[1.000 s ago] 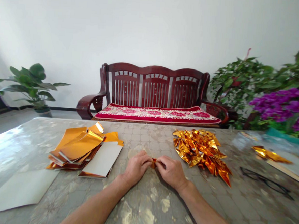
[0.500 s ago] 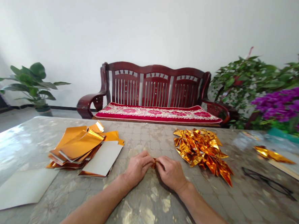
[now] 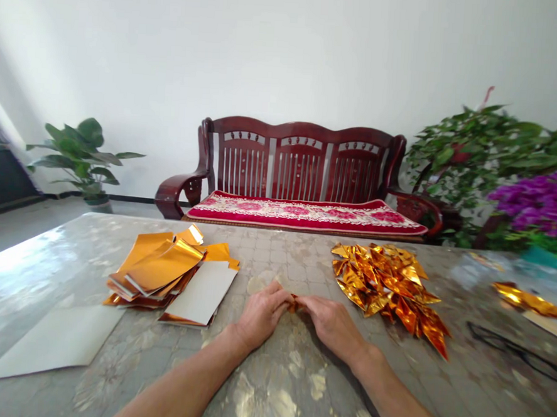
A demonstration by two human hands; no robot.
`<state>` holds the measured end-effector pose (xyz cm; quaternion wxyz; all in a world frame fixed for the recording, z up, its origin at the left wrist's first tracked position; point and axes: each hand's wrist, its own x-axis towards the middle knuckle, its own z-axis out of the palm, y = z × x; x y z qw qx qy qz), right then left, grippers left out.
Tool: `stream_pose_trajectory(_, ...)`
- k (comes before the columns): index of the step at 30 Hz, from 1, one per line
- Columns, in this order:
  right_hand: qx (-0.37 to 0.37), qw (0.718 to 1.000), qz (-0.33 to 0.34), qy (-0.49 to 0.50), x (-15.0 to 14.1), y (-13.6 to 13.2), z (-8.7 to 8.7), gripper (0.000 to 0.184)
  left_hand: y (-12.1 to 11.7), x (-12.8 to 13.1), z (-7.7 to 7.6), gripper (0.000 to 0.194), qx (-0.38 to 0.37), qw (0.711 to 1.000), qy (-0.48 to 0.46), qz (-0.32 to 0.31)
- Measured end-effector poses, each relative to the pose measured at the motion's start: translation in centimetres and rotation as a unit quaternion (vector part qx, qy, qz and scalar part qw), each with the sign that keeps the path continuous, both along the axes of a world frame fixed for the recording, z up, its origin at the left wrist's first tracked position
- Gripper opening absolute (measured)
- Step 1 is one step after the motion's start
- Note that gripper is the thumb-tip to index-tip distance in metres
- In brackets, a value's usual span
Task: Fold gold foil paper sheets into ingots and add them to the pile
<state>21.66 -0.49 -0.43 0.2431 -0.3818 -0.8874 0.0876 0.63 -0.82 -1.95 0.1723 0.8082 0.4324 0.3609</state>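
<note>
Small folded gold foil piece (image 3: 293, 302) sits between the left grip (image 3: 262, 316) and right grip (image 3: 332, 327), low over the desk (image 3: 303, 260), mostly hidden by the fingers; both grips are brought together and pinched on it from either side. Risks: thin foil could tear or crease wrong under too much finger pressure, and the small piece could slip out and spring open if the pinch loosens. Right grip sits just beside the heap of folded gold foil triangles (image 3: 387, 284), so a careless sideways move could knock that heap. Left of the grips, a stack of gold foil sheets (image 3: 154, 269) lies loosely fanned, with a white-backed foil sheet (image 3: 202, 292) on its near side; loose sheets could slide on the glossy, glare-streaked desk. Further left lies a white card (image 3: 48, 344). Far right of the grips are black eyeglasses (image 3: 510, 351) and a gold foil strip (image 3: 525, 299). Beyond the desk: dark red wooden bench (image 3: 300, 166) with red patterned cushion (image 3: 306, 213), potted green plant (image 3: 83, 159), purple flowers (image 3: 538, 205), white wall (image 3: 127, 54).
</note>
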Motion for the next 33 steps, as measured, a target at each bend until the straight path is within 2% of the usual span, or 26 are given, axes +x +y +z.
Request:
stream_pose_trajectory(9,0.054,0.998,-0.013,0.014,0.5,0.8,-1.0,0.037,-0.3,-0.3,-0.3,0.015,-0.021,0.999,-0.034,-0.027)
stream_pose_trajectory(16,0.069,0.997,0.0,0.034,-0.1,0.6,-1.0,0.036,0.1,-0.2,-0.8,0.017,-0.06,0.995,-0.068,0.048)
stream_pose_trajectory(18,0.07,0.997,-0.016,0.034,-0.3,0.5,-1.1,0.033,0.1,-0.2,-0.8,0.019,-0.072,0.992,-0.066,0.075)
stream_pose_trajectory(22,0.072,0.995,-0.058,0.04,-0.7,0.6,-1.5,0.03,0.1,-0.1,-0.2,0.018,-0.08,0.992,-0.006,0.098)
stream_pose_trajectory(26,0.075,0.995,-0.044,0.039,-0.7,0.8,-1.9,0.037,0.0,-0.1,0.3,0.02,-0.06,0.989,0.078,0.108)
stream_pose_trajectory(33,0.067,0.995,-0.077,0.011,-0.7,0.7,-1.8,0.038,-0.4,-0.2,0.6,0.023,-0.026,0.993,0.091,0.069)
